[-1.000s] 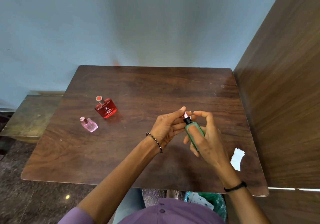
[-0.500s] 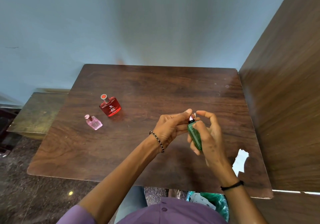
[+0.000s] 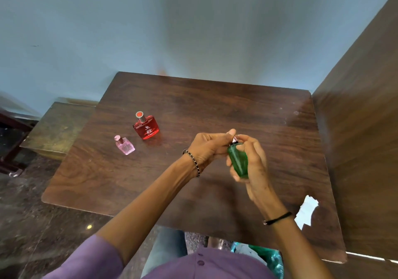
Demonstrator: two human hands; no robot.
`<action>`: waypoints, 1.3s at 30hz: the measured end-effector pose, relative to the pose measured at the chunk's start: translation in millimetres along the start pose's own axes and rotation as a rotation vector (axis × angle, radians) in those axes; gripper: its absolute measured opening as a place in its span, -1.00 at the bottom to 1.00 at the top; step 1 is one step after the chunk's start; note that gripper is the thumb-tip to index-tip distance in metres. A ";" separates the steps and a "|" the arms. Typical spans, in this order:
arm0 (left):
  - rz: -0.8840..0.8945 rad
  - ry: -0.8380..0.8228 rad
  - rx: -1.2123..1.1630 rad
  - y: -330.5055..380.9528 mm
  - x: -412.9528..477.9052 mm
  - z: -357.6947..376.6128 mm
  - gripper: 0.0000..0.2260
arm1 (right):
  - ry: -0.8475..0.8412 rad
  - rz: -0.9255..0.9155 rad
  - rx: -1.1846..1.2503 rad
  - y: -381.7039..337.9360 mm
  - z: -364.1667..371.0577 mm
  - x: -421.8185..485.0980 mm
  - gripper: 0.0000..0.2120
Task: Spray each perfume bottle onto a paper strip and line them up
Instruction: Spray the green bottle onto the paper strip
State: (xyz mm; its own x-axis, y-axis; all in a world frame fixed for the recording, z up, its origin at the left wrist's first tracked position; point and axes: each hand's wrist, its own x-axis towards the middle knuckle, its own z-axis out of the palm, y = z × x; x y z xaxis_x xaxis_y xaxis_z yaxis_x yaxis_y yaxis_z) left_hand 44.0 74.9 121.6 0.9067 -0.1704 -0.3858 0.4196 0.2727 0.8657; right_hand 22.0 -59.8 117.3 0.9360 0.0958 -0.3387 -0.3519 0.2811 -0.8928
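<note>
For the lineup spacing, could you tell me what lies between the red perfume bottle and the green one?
Head view: from the red perfume bottle, bare tabletop, then the left hand, pinching the top of the green perfume bottle.

Plain home room: wooden table (image 3: pixel 215 106), blue wall (image 3: pixel 150 31), stone floor (image 3: pixel 32 225).

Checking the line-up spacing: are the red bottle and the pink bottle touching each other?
Apart. The head view shows bare table between the red bottle and the pink bottle.
</note>
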 end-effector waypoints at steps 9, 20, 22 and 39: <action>-0.011 0.033 -0.158 -10.3 27.7 -43.3 -0.75 | -0.027 0.116 -0.021 10.0 14.4 53.1 -0.73; -0.064 0.218 -0.160 -5.8 93.8 -101.6 -0.70 | 0.032 0.109 -0.154 27.0 37.7 127.5 -0.76; -0.086 0.243 -0.179 -6.1 107.2 -113.8 -0.71 | 0.021 0.081 -0.205 26.7 39.0 144.0 -0.79; -0.061 0.599 0.200 -30.1 195.6 -150.9 -0.89 | -0.170 -0.096 -0.638 36.8 61.7 277.0 -0.77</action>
State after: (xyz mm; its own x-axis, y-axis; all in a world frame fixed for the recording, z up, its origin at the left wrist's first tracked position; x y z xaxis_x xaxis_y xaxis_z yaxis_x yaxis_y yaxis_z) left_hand 215.1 176.3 -28.1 0.7721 0.3952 -0.4976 0.5078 0.0869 0.8571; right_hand 269.0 35.9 8.9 0.9336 0.2621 -0.2442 -0.1548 -0.3196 -0.9348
